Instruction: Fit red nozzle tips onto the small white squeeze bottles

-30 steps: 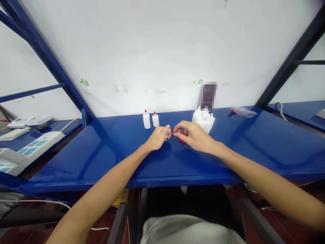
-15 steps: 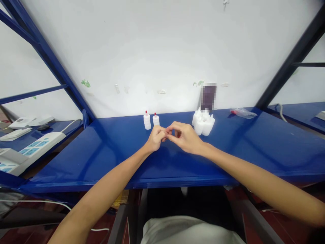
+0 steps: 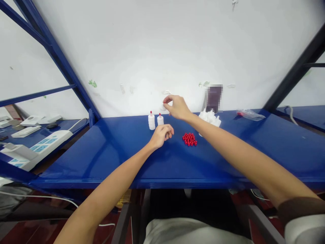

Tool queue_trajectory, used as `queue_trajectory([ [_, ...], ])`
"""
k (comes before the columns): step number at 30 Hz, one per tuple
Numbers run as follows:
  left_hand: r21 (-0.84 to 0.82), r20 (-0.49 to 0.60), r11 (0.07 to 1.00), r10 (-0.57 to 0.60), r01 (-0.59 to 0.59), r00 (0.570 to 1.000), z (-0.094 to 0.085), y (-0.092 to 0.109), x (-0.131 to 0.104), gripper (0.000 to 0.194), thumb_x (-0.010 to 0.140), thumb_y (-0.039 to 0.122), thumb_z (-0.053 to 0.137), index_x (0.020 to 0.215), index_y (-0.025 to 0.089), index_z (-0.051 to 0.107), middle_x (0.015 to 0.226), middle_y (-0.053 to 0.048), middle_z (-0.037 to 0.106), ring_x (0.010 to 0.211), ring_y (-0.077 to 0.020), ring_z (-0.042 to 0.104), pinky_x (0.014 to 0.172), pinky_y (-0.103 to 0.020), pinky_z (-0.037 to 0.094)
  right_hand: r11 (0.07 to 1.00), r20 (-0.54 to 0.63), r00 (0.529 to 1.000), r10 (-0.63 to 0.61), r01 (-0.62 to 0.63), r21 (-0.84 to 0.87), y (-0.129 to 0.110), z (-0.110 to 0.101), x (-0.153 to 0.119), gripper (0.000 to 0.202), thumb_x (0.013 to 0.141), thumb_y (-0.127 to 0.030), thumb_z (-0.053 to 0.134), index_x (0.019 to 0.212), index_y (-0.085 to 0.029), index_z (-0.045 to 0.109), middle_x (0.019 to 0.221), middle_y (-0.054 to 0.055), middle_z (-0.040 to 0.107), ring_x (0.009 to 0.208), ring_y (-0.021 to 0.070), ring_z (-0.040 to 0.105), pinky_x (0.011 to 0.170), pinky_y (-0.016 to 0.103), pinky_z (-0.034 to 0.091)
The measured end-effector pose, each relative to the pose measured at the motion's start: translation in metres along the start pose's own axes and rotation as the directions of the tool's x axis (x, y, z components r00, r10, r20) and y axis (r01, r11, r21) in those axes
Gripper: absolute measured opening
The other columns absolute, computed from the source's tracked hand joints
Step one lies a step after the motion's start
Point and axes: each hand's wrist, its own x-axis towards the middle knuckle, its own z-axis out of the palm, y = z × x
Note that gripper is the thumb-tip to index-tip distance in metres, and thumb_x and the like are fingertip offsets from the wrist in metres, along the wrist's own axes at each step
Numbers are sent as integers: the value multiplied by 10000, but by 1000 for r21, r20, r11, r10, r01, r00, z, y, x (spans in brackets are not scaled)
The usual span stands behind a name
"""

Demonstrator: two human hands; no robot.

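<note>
My right hand (image 3: pixel 175 105) is raised near the wall, its thumb and fingers pinched at the red cap of a small white squeeze bottle (image 3: pixel 163 107). The fingers cover part of that bottle. Lower and nearer to me, my left hand (image 3: pixel 161 135) hovers with loosely bent fingers and nothing visible in it. Just behind it stand a white bottle with a red cap (image 3: pixel 151 122) and another capped bottle (image 3: pixel 160 119), its lower part hidden. A pile of small red caps (image 3: pixel 189 139) lies right of my left hand.
A cluster of white bottles (image 3: pixel 209 118) stands at the back right, partly behind my right forearm. Behind it a dark pixelated panel (image 3: pixel 213 98) leans on the wall. A clear plastic bag (image 3: pixel 251 114) lies farther right. A power strip (image 3: pixel 43 147) is beyond the blue frame at left.
My hands were together at the fingertips. The right hand has moved up and away with the capped bottle, uncovering the red caps; the left stays low, its fingers looser.
</note>
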Motion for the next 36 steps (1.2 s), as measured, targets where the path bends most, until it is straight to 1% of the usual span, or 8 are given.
queue_trajectory([
  [8,168,25,986,-26,21,999,-3,4,-5,244,790,273,428,607,155,539,517,21,507,402,-83,447,472,-232,333,993,198,980,36,-12,-121,-1,26,7,202,858,-190,557,1014,-178,684,1011,68,733,818,175,654,731,296,477],
  [13,361,148,927,46,-98,988,-1,2,-6,325,760,246,457,448,168,413,522,9,472,525,-99,416,574,-261,337,993,175,984,38,-17,-121,11,30,3,296,871,-268,586,1147,-174,635,1053,83,728,977,225,646,840,334,480],
  [20,438,239,892,1,-108,971,3,3,-9,268,762,206,451,503,163,506,482,27,479,484,-103,393,552,-268,318,919,374,878,300,-371,133,24,53,0,405,941,-392,514,1264,-146,512,1051,144,723,679,164,679,622,277,521],
  [23,501,230,854,27,-142,973,3,2,-9,225,788,214,464,602,159,578,535,30,522,519,-111,432,556,-261,313,885,371,870,325,-418,204,23,55,-2,375,954,-441,488,1208,-169,530,1086,138,712,650,150,678,576,258,513],
  [26,547,238,819,50,-176,970,2,0,-9,253,826,231,459,620,159,587,540,30,514,521,-111,422,554,-260,302,944,307,919,247,-300,138,16,34,-14,318,954,-410,463,1064,-151,612,949,105,721,659,157,659,600,269,488],
  [30,601,261,762,97,-240,960,4,0,-9,338,862,257,469,548,160,551,594,0,560,546,-115,445,582,-272,317,978,170,985,43,-6,-210,3,-30,-50,400,930,-359,454,648,-157,652,611,50,605,604,151,547,615,300,392],
  [33,636,255,729,109,-252,961,5,-1,-8,369,864,248,473,507,167,523,563,-4,556,561,-122,457,608,-279,326,908,84,991,104,-60,-415,2,-79,-78,427,910,-347,451,569,-180,645,478,13,481,499,123,428,561,303,320],
  [36,643,235,731,97,-230,967,4,-3,-7,394,880,243,450,499,170,522,524,6,536,541,-114,438,604,-276,318,857,27,985,170,-134,-497,16,-108,-94,337,888,-356,482,676,-188,685,496,18,516,519,148,459,551,305,317],
])
